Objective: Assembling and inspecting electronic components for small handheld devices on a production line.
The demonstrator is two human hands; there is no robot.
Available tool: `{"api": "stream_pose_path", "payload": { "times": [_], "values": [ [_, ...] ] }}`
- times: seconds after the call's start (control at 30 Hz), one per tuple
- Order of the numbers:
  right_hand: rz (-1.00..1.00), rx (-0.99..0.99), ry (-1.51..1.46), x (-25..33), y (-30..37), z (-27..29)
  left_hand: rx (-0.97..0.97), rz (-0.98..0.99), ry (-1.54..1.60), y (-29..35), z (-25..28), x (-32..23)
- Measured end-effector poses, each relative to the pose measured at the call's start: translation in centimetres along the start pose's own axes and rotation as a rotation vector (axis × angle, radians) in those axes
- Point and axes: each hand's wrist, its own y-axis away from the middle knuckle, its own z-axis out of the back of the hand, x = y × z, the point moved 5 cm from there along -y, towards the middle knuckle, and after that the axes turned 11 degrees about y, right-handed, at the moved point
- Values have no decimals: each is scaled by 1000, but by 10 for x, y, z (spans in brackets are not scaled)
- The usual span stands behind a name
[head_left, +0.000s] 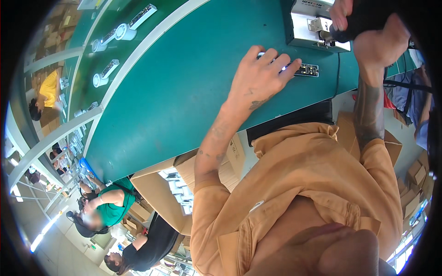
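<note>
My left hand [261, 77] rests on the green work mat, its fingers curled over a device with a narrow dark circuit board [309, 70]. The board's far end, dotted with small light components, sticks out to the right of my fingers. Part of a white rim and a bright light show between the fingers, while the rest is covered. At the upper right, my right hand [378, 43] is wrapped around a black object [368, 19] whose kind I cannot make out. It is close beside a silver and black box-shaped machine [301, 25] with a metal fitting on its front.
A moving-line style green surface [133, 50] behind a pale rail carries several white round devices with boards. A black cable [339, 76] hangs over the mat's edge. Below the table, an open cardboard box [154, 184] holds white parts. Other people work at the left.
</note>
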Motion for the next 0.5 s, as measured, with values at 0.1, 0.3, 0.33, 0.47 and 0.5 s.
{"api": "stream_pose_path", "payload": {
  "times": [0.1, 0.3, 0.33, 0.47, 0.5],
  "values": [
    [-94, 41, -121, 2, 7, 0, 8, 8, -8, 2, 0, 1],
    [-183, 68, -235, 0, 28, 13, -29, -16, 11, -2, -8, -1],
    [-162, 57, -288, -8, 33, 15, -25, -11, 5, -1, -8, 0],
    [-175, 82, -273, -24, 44, 19, -12, -9, -9, 0, -8, 1],
    [-187, 95, -249, -24, 44, 18, -15, -8, -14, 0, -8, 1]
  ]
}}
